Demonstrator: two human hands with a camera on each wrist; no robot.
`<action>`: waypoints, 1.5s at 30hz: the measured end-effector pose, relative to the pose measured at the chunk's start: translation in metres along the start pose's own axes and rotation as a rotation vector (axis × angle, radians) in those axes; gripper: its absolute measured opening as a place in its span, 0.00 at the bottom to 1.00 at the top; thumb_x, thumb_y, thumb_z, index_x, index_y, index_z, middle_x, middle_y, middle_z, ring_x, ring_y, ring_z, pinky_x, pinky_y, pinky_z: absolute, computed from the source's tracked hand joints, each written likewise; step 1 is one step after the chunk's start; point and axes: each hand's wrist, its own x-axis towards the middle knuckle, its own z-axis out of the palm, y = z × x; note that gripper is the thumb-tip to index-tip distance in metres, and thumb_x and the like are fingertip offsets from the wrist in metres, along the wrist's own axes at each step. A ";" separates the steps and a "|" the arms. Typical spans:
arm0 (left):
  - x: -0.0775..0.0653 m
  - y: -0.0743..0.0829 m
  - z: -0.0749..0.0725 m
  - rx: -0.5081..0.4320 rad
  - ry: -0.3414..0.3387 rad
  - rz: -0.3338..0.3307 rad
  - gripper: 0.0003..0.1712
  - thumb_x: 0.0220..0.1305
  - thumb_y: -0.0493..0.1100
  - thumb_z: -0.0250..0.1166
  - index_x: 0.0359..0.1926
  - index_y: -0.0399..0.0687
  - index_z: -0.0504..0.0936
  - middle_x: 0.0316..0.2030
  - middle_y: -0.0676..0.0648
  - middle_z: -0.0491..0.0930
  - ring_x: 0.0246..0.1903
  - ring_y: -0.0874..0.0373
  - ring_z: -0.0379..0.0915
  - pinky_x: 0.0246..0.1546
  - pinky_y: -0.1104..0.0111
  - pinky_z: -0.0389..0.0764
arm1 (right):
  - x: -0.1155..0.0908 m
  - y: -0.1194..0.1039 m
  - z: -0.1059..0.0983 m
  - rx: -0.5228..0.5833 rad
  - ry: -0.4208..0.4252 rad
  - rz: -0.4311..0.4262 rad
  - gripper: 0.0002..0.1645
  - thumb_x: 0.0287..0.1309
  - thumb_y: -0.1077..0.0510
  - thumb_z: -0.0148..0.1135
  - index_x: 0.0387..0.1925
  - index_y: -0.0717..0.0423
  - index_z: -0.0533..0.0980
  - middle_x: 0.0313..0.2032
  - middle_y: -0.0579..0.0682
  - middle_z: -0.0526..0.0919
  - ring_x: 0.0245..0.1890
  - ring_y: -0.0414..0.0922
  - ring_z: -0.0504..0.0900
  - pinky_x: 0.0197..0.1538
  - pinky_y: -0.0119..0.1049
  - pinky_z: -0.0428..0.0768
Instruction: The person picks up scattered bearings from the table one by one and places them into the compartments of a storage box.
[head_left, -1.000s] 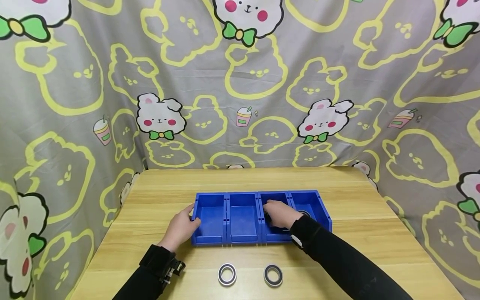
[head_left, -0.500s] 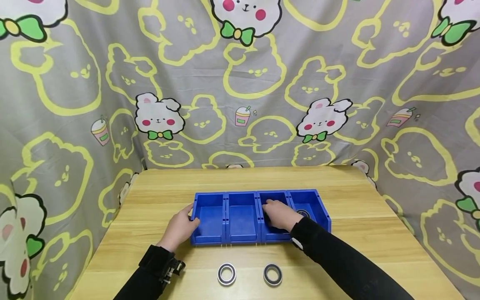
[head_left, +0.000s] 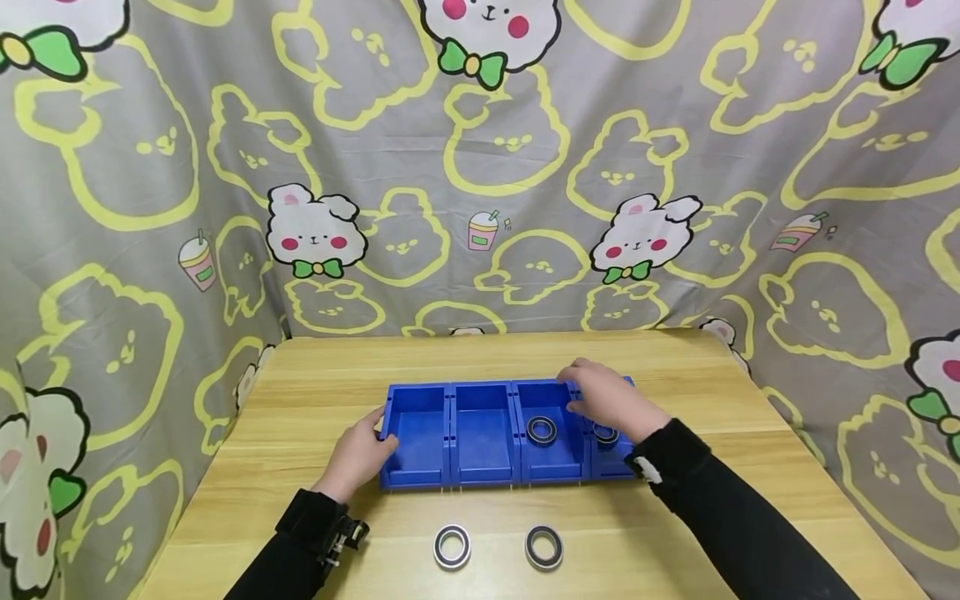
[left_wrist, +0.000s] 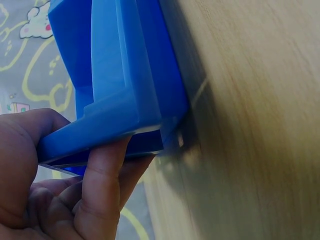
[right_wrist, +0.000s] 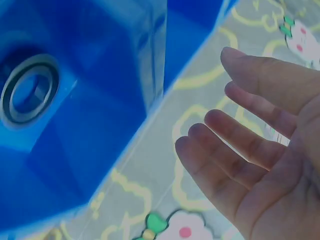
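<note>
My left hand (head_left: 354, 458) grips the left side wall of a blue storage bin (head_left: 417, 481), thumb inside and fingers outside; the left wrist view shows this rim (left_wrist: 107, 117) between them. Four-in-a-row is not needed to see that several such bins stand side by side. One ball bearing (head_left: 530, 432) lies flat in the third bin from the left. Another bearing (head_left: 604, 444) sits in the rightmost bin, partly hidden. Above these two bins hovers my right hand (head_left: 611, 402), fingers extended and holding nothing; the right wrist view shows its bare palm (right_wrist: 270, 165) beside a bin with a bearing (right_wrist: 49, 95).
Two more bearings lie on the wooden table (head_left: 300, 400) in front of the bins: a left one (head_left: 438, 547) and a right one (head_left: 529, 547). A patterned curtain (head_left: 405, 150) hangs behind the table and along both sides.
My right hand has risen out of the third bin and moved to the right, its fingers now spread. A bearing shows in that bin. The left hand keeps its grip.
</note>
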 end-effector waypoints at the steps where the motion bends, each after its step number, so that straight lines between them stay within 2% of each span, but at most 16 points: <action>1: 0.000 0.000 0.000 -0.001 -0.001 -0.001 0.38 0.65 0.40 0.60 0.74 0.37 0.62 0.25 0.46 0.76 0.15 0.57 0.66 0.18 0.66 0.67 | -0.002 0.005 -0.003 0.001 0.017 0.008 0.22 0.53 0.64 0.74 0.50 0.64 0.81 0.46 0.60 0.81 0.46 0.56 0.81 0.52 0.51 0.79; 6: 0.000 0.001 -0.001 -0.001 -0.007 -0.003 0.38 0.65 0.40 0.60 0.74 0.37 0.62 0.22 0.47 0.74 0.15 0.58 0.64 0.17 0.67 0.66 | -0.016 0.029 -0.009 0.010 0.075 0.050 0.21 0.53 0.64 0.74 0.49 0.66 0.81 0.45 0.62 0.81 0.46 0.58 0.81 0.52 0.55 0.78; 11: 0.001 -0.001 0.000 0.004 0.003 0.013 0.38 0.64 0.40 0.60 0.74 0.36 0.62 0.24 0.47 0.76 0.15 0.58 0.65 0.17 0.66 0.65 | -0.029 0.053 -0.012 0.062 0.081 0.135 0.24 0.55 0.63 0.72 0.51 0.71 0.78 0.48 0.66 0.80 0.50 0.63 0.79 0.53 0.58 0.77; 16: 0.001 -0.001 -0.001 -0.004 -0.001 0.017 0.38 0.64 0.40 0.60 0.74 0.35 0.62 0.23 0.47 0.75 0.15 0.58 0.64 0.17 0.66 0.65 | -0.041 0.074 -0.010 0.110 0.032 0.276 0.28 0.60 0.60 0.69 0.55 0.75 0.73 0.50 0.73 0.78 0.50 0.67 0.78 0.51 0.60 0.77; 20: 0.001 0.000 -0.001 -0.003 -0.006 0.013 0.38 0.64 0.40 0.60 0.74 0.35 0.62 0.19 0.48 0.71 0.14 0.59 0.63 0.17 0.67 0.65 | -0.051 0.089 0.000 0.119 -0.012 0.369 0.31 0.63 0.55 0.65 0.56 0.79 0.71 0.48 0.75 0.79 0.48 0.68 0.79 0.50 0.60 0.77; 24: 0.001 0.000 -0.002 0.004 -0.003 0.014 0.39 0.63 0.40 0.60 0.74 0.36 0.62 0.19 0.49 0.70 0.14 0.59 0.63 0.17 0.67 0.64 | -0.056 0.096 0.015 0.177 -0.072 0.460 0.37 0.68 0.50 0.60 0.60 0.80 0.66 0.48 0.76 0.79 0.49 0.68 0.80 0.50 0.60 0.77; 27: 0.001 0.000 -0.001 0.008 0.001 0.020 0.38 0.64 0.40 0.60 0.74 0.36 0.62 0.21 0.48 0.74 0.15 0.58 0.64 0.17 0.66 0.64 | -0.057 0.097 0.025 0.233 -0.107 0.514 0.40 0.70 0.47 0.57 0.64 0.79 0.62 0.52 0.77 0.76 0.52 0.69 0.77 0.53 0.62 0.75; 33: 0.000 0.000 0.002 0.015 0.011 0.011 0.38 0.65 0.40 0.60 0.74 0.36 0.62 0.29 0.45 0.79 0.16 0.57 0.66 0.17 0.66 0.65 | -0.056 0.095 0.040 0.276 -0.106 0.530 0.41 0.71 0.48 0.55 0.66 0.79 0.57 0.59 0.80 0.70 0.58 0.73 0.72 0.58 0.65 0.71; 38: 0.000 0.000 0.002 0.021 0.011 0.011 0.38 0.65 0.40 0.60 0.74 0.36 0.62 0.28 0.46 0.78 0.16 0.57 0.66 0.17 0.66 0.65 | -0.054 0.092 0.046 0.271 -0.111 0.535 0.44 0.72 0.49 0.54 0.68 0.83 0.51 0.62 0.83 0.63 0.62 0.75 0.67 0.61 0.65 0.68; 45: 0.001 -0.001 0.001 0.015 0.009 0.007 0.38 0.65 0.40 0.60 0.74 0.36 0.62 0.29 0.45 0.79 0.15 0.58 0.65 0.17 0.66 0.66 | -0.051 0.090 0.060 0.257 -0.067 0.539 0.38 0.71 0.58 0.51 0.66 0.84 0.49 0.58 0.84 0.67 0.58 0.73 0.72 0.57 0.63 0.73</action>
